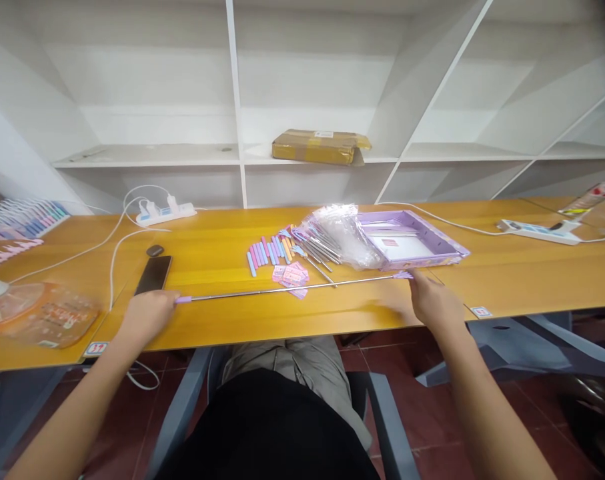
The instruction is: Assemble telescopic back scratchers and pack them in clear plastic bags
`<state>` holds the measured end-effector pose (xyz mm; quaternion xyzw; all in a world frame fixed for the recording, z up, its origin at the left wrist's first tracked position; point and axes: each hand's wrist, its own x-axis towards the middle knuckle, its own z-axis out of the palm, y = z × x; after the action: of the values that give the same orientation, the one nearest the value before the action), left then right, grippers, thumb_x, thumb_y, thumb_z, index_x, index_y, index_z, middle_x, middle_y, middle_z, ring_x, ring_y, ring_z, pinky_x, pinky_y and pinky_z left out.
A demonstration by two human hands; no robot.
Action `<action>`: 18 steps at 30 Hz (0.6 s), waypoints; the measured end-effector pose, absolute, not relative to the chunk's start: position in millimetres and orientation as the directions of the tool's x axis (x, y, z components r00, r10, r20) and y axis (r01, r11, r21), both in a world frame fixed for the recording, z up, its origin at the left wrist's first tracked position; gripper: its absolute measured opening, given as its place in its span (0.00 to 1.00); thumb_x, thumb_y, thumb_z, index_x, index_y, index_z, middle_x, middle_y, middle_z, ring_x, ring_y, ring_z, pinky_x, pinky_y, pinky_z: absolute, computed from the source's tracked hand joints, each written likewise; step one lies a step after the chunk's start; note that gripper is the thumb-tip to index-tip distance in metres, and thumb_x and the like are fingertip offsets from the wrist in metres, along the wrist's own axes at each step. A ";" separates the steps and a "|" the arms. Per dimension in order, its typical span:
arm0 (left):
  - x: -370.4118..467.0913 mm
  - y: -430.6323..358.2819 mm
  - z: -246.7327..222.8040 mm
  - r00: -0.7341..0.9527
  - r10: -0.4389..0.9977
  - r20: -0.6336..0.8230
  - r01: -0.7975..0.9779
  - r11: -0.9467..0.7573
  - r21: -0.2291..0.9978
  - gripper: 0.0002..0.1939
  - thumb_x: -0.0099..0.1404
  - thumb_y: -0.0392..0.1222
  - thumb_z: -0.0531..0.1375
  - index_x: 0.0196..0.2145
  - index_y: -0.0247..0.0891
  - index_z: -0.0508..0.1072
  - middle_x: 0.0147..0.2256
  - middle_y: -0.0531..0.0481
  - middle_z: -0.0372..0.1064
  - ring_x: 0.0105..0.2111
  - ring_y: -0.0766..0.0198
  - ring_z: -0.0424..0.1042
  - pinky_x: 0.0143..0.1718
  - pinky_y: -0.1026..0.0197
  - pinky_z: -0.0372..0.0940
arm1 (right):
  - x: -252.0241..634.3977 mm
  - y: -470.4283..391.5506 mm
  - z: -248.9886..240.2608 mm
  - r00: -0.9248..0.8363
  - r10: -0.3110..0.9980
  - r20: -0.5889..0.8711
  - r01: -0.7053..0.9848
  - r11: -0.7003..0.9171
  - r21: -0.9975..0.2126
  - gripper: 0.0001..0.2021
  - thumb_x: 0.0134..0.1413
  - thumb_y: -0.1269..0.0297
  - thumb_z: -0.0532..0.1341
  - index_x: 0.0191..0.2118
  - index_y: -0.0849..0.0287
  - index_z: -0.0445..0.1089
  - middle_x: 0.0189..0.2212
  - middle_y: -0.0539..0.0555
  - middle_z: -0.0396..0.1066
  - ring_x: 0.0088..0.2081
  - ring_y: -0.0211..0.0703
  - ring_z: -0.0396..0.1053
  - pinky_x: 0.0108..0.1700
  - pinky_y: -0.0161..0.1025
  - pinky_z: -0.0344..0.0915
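A telescopic back scratcher [252,292] is stretched out low over the table's front part, its thin metal rod drawn long. My left hand [151,313] is closed around its light purple handle. At the opposite end, the fingers of my right hand [435,301] pinch the rod by the small purple claw head. Behind the rod lie several pink, blue and orange handle sleeves [269,252] in a row. Pink printed cards [293,273] are heaped in front of them. More metal rods with claw heads [319,245] lie beside a clear plastic bag [349,233].
A shallow purple box [417,233] stands behind my right hand. A phone [153,275], a power strip [166,215] with cables and a large orange-tinted bottle [42,313] are on the left. A cardboard box [317,147] rests on the shelf; another power strip [538,231] lies right.
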<state>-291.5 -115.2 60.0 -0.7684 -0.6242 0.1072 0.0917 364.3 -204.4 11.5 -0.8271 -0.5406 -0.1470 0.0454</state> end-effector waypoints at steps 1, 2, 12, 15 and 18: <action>-292.9 -117.8 60.5 0.206 0.977 -0.056 0.936 -0.214 -0.280 0.23 0.78 0.39 0.49 0.43 0.36 0.86 0.44 0.28 0.86 0.46 0.34 0.86 0.41 0.49 0.72 | 372.4 -207.6 9.1 0.387 0.877 0.284 0.901 -0.425 0.085 0.25 0.83 0.59 0.48 0.72 0.62 0.72 0.46 0.69 0.85 0.42 0.61 0.84 0.39 0.46 0.68; -291.4 -120.1 60.9 0.213 0.975 -0.056 0.934 -0.220 -0.283 0.24 0.78 0.39 0.49 0.43 0.35 0.86 0.44 0.29 0.86 0.45 0.34 0.86 0.41 0.49 0.72 | 376.2 -210.2 7.3 0.402 0.875 0.270 0.896 -0.437 0.083 0.25 0.83 0.59 0.48 0.72 0.61 0.73 0.45 0.69 0.85 0.42 0.62 0.84 0.39 0.46 0.68; -276.3 -113.1 52.6 0.233 0.971 -0.045 0.940 -0.237 -0.246 0.24 0.77 0.41 0.49 0.46 0.36 0.86 0.44 0.29 0.86 0.47 0.33 0.86 0.43 0.47 0.72 | 366.9 -222.0 1.9 0.517 0.831 0.205 0.851 -0.524 -0.022 0.26 0.83 0.55 0.47 0.64 0.63 0.77 0.48 0.72 0.84 0.47 0.69 0.83 0.44 0.52 0.72; -272.3 -110.4 48.8 0.219 0.973 -0.072 0.942 -0.230 -0.245 0.25 0.78 0.43 0.49 0.48 0.37 0.87 0.44 0.28 0.86 0.47 0.31 0.86 0.44 0.45 0.73 | 369.5 -223.1 -1.7 0.540 0.820 0.191 0.837 -0.546 -0.024 0.27 0.82 0.56 0.46 0.64 0.65 0.77 0.47 0.75 0.84 0.46 0.70 0.83 0.44 0.54 0.72; -266.8 -107.2 48.4 0.212 0.968 -0.133 0.942 -0.239 -0.234 0.26 0.78 0.45 0.48 0.49 0.38 0.88 0.43 0.28 0.86 0.47 0.32 0.86 0.46 0.45 0.74 | 377.9 -220.9 -2.4 0.532 0.829 0.171 0.842 -0.539 -0.007 0.26 0.81 0.60 0.46 0.63 0.69 0.77 0.44 0.76 0.84 0.44 0.68 0.83 0.44 0.53 0.72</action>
<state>-266.8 -107.2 48.4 -0.7769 -0.6147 0.1261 0.0511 377.9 -220.9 -2.4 -0.8742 -0.4778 -0.0738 0.0443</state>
